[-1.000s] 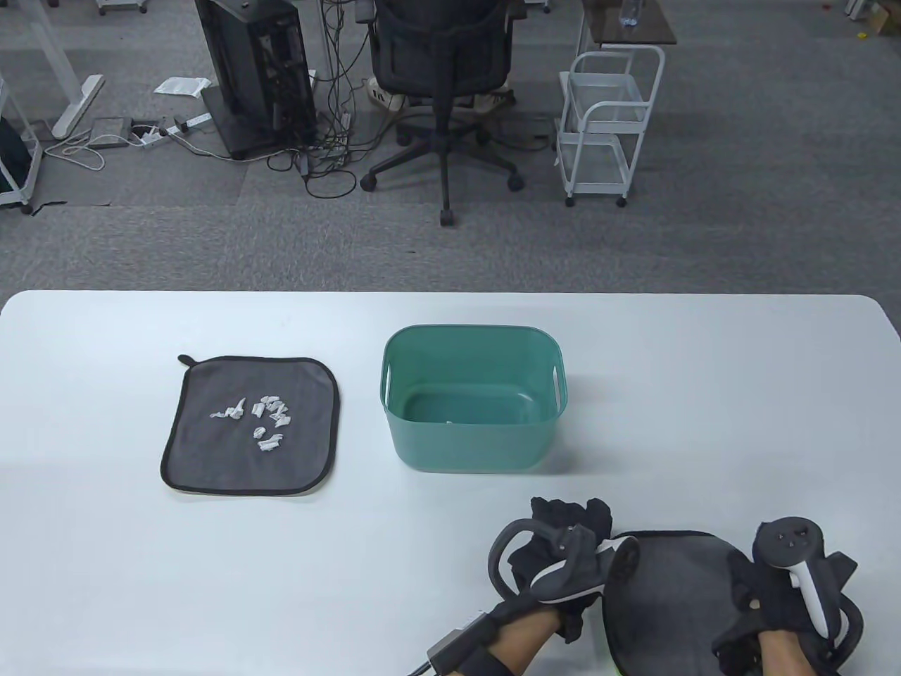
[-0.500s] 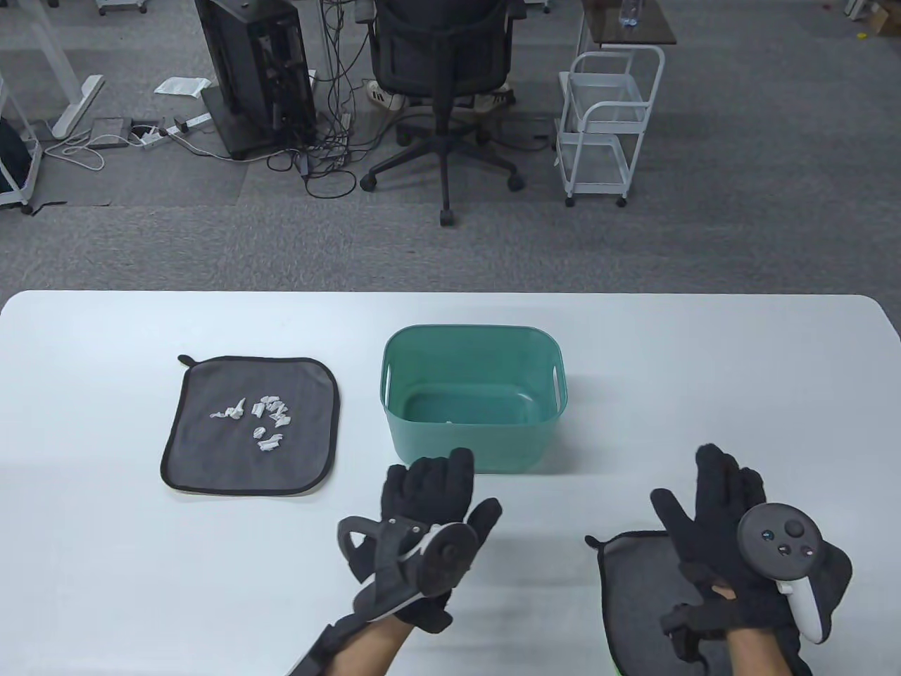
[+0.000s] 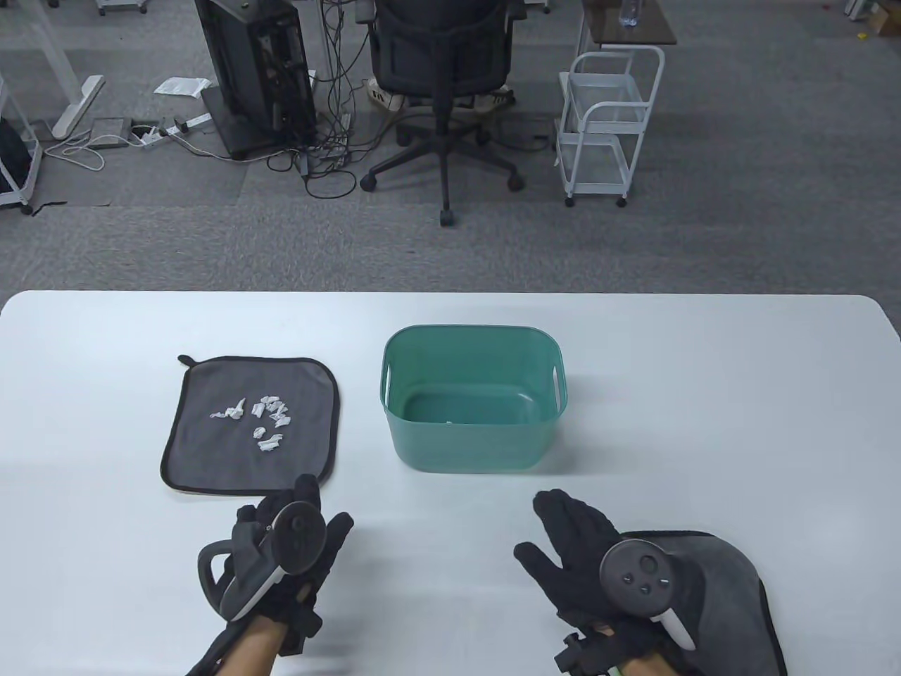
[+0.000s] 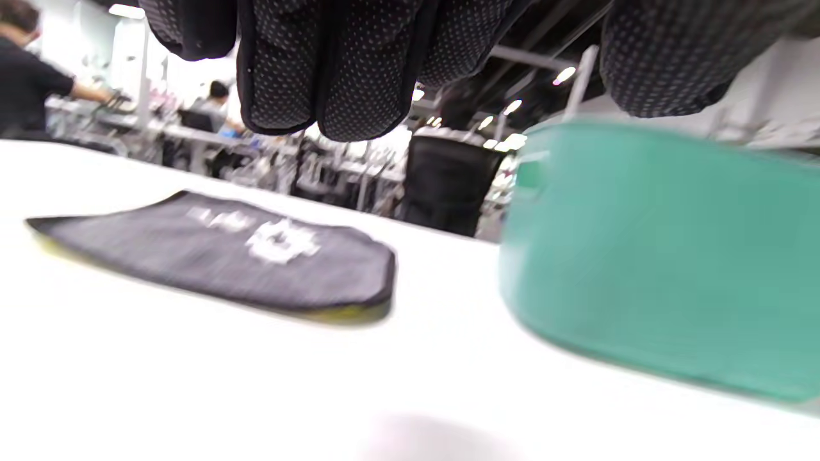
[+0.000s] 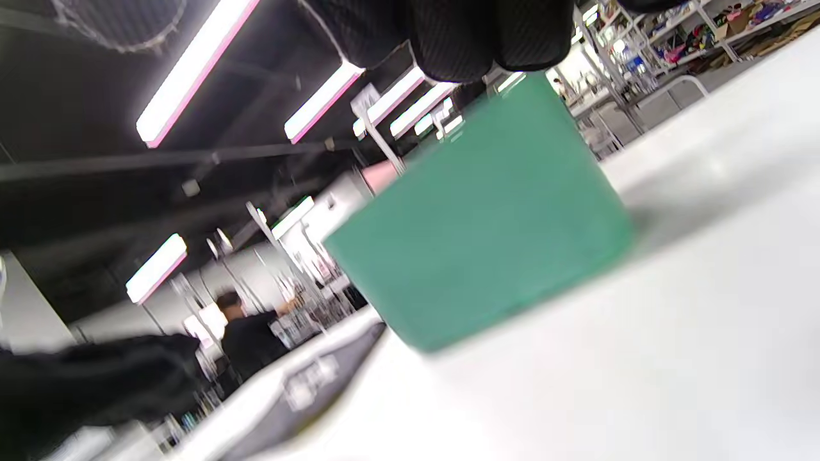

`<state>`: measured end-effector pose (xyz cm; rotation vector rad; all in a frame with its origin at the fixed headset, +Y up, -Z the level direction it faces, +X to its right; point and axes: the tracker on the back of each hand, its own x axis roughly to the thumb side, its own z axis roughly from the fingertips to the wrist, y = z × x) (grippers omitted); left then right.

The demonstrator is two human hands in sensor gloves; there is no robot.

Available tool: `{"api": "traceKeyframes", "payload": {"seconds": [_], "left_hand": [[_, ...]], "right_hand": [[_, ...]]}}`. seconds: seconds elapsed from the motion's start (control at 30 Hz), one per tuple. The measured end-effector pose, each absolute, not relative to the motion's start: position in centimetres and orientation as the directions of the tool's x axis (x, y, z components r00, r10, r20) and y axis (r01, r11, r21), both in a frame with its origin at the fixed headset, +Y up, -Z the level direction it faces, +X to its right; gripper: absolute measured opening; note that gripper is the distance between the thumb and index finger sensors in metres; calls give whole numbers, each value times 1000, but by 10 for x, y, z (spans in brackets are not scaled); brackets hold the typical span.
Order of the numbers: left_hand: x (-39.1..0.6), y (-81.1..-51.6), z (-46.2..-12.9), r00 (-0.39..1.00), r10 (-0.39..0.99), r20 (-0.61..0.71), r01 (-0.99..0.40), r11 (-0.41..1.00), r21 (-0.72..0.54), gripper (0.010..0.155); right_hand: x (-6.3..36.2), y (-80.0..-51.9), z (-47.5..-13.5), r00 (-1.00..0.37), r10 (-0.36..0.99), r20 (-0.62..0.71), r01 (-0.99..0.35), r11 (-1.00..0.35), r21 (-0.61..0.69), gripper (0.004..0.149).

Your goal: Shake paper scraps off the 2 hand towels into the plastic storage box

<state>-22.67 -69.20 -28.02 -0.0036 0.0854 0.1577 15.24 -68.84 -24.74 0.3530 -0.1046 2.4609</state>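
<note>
A grey hand towel [image 3: 211,451] with a black border lies flat at the table's left, with several white paper scraps [image 3: 260,419] on its middle; it shows too in the left wrist view [image 4: 211,256]. The green plastic storage box [image 3: 471,394] stands mid-table, a small scrap on its floor. A second grey towel [image 3: 732,598] lies at the front right with no scraps on the part that shows. My left hand [image 3: 295,535] hovers open just below the left towel's near edge. My right hand [image 3: 570,535] is open, fingers spread, at the second towel's left edge. Neither holds anything.
The box fills the right of the left wrist view [image 4: 660,256] and the middle of the right wrist view [image 5: 487,250]. Beyond the table's far edge are an office chair [image 3: 443,63], a white wire cart [image 3: 605,127] and a computer tower [image 3: 253,70].
Both hands let go of the right towel, which now lies flat. The left hand then swept left to the scrap-covered towel. The right hand rose, then dropped back and moved left.
</note>
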Motion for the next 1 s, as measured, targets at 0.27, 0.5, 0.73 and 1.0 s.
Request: {"api": "traceKeyframes", "payload": {"seconds": [0.27, 0.5, 0.73, 1.0], "left_hand": [[-267, -740, -311, 940, 230, -251, -286, 934, -214, 81], [-290, -762, -327, 910, 236, -341, -344, 890, -300, 82], [-307, -773, -345, 908, 196, -371, -347, 847, -402, 84], [-311, -775, -345, 898, 228, -376, -383, 824, -416, 80]], "right_hand": [[149, -714, -251, -832, 520, 195, -505, -854, 124, 82], [154, -718, -255, -838, 524, 152, -506, -851, 144, 82], [157, -718, -257, -837, 529, 140, -513, -847, 137, 81], [155, -720, -257, -835, 531, 145, -514, -846, 141, 81]]}}
